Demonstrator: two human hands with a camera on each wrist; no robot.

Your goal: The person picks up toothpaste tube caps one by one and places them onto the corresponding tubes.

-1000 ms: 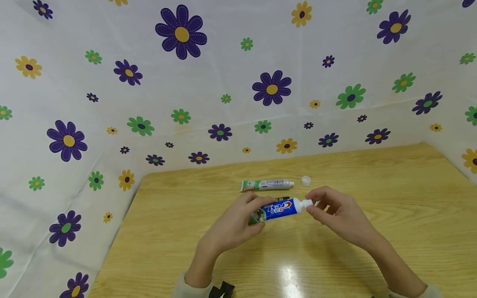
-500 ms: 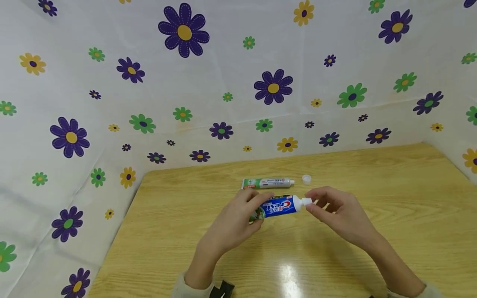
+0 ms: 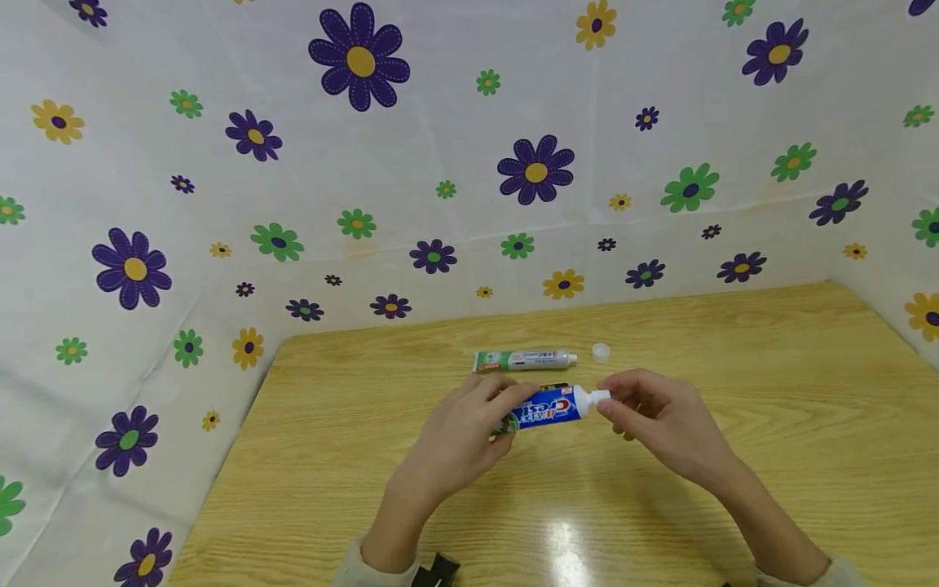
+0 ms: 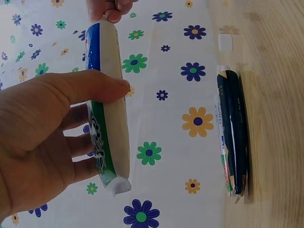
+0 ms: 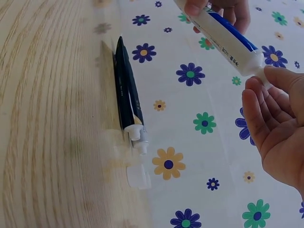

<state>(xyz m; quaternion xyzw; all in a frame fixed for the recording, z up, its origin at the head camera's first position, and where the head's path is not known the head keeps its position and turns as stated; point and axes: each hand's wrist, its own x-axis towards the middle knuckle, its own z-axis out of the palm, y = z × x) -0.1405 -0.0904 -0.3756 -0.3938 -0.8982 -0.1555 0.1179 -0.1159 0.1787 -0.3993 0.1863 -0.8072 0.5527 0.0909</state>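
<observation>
My left hand (image 3: 458, 436) grips a blue, green and white Crest toothpaste tube (image 3: 550, 408) above the table, thumb on one side and fingers on the other. The tube's nozzle end points right, towards my right hand (image 3: 671, 424), whose thumb and forefinger pinch the small white cap (image 3: 600, 395) at that end. In the right wrist view the fingertips partly cover this cap. Behind the held tube, a green and silver toothpaste tube (image 3: 524, 360) lies on the table with its nozzle bare. A dark tube (image 4: 233, 128) lies beside it, mostly hidden in the head view.
A loose round white cap (image 3: 601, 352) sits on the wooden table (image 3: 352, 456), just right of the green and silver tube's nozzle. A flower-printed cloth (image 3: 411, 163) rises behind the table and along both sides.
Both hands and the held tube have shifted slightly away from me. The right hand's fingers have turned a little at the cap; its lower fingers now show beneath the thumb.
</observation>
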